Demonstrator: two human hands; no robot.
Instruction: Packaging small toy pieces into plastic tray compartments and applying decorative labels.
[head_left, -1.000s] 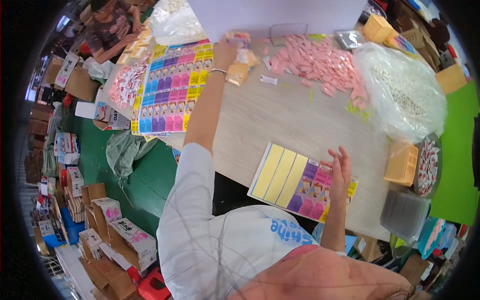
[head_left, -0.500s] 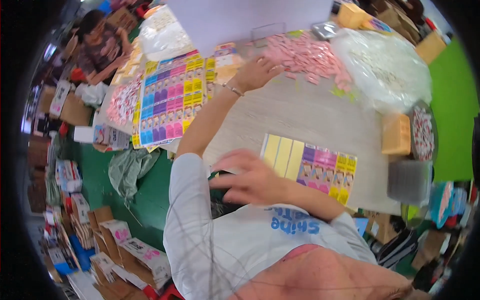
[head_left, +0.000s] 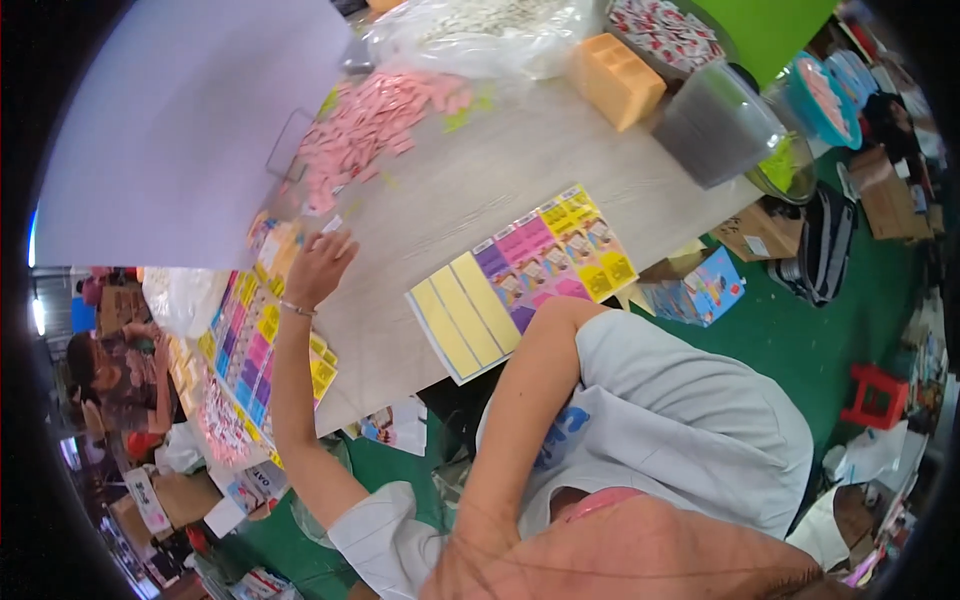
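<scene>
At the near-left side of the pink pieces, my left hand (head_left: 322,265) reaches over the table with a bracelet on its wrist. Its fingers are bent together around a small white piece (head_left: 333,224) that shows at the fingertips. Many flat pink pieces (head_left: 365,130) lie in a loose heap beyond it. My right arm is folded back toward my face; the right hand (head_left: 485,540) is at the lower edge, its fingers hidden. A printed sticker sheet (head_left: 530,275), with plain yellow strips at its left end, lies on the table before me.
More colourful sheets (head_left: 250,345) are stacked at the left. Across the back stand a clear bag of pale pieces (head_left: 490,40), an orange divided box (head_left: 617,80) and a clear plastic tub (head_left: 718,125). A large white panel (head_left: 190,130) rises far left. A co-worker (head_left: 125,375) sits left.
The view has turned to the right. My left hand has drawn back slightly from the pink heap. My right hand has gone from above my lap up toward my face.
</scene>
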